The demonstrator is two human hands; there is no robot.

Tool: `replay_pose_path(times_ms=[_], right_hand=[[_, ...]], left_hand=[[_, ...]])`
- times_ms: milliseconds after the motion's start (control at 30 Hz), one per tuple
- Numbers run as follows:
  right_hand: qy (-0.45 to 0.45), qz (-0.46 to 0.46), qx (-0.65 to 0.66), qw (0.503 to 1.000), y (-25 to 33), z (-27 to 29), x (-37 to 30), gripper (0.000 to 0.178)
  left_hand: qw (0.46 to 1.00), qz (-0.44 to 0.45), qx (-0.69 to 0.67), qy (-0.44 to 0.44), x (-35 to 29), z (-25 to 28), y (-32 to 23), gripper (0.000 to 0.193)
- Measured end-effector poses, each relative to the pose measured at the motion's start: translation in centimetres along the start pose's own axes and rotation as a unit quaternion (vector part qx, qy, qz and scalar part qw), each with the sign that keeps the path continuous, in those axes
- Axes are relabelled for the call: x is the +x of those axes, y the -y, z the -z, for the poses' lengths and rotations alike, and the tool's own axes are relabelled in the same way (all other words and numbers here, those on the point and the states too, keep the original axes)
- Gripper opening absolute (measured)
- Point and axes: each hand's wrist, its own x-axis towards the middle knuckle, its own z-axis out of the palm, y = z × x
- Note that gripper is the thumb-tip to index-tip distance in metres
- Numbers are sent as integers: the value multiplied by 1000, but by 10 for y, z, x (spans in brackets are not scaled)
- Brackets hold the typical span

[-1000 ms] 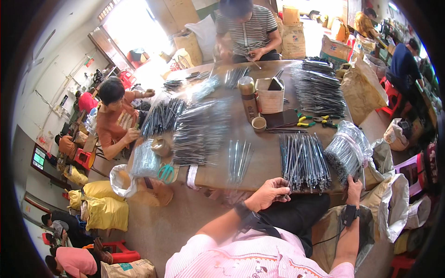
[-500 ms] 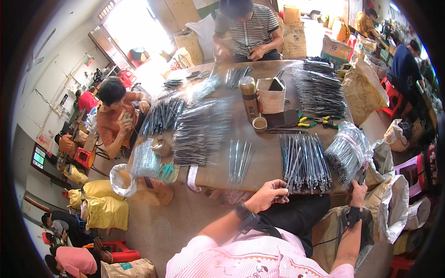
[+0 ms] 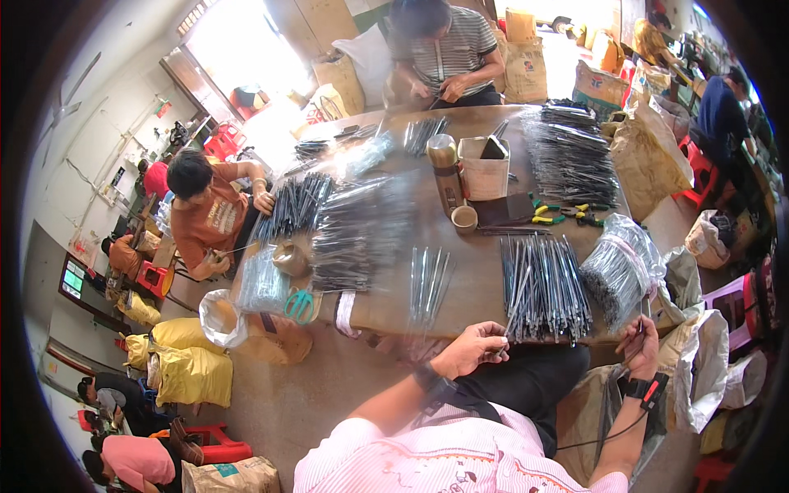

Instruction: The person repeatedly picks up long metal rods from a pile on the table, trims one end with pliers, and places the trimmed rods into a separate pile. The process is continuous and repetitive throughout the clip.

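Centrally, a pile of thin dark strips (image 3: 546, 287), laid roughly side by side at the near edge of the brown table (image 3: 477, 279). By its near left corner, the left hand (image 3: 470, 352), thumb and fingertips drawn narrow; impossible to tell whether around a strip. To the right, pinched in the right hand (image 3: 641, 352) and pointing up, a slender piece (image 3: 645, 307) of unclear kind, just below a plastic-wrapped bundle (image 3: 616, 271). Beyond the pile, yellow-handled pliers (image 3: 549, 220) and a tan cup (image 3: 464, 218). Across the table, a co-worker in a striped shirt (image 3: 456, 49).
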Motion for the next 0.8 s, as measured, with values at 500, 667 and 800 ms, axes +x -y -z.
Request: replay_pose_path(times_ms=[500, 667, 800], right_hand=[[55, -14, 137, 989, -12, -25, 7, 11], [-37, 40, -60, 997, -40, -94, -47, 10], [14, 44, -145, 988, -65, -133, -75, 17]], left_hand=[[999, 16, -1, 47, 8, -12, 17, 19], [997, -7, -31, 66, 9, -27, 15, 17], [996, 9, -14, 87, 14, -37, 19, 17]])
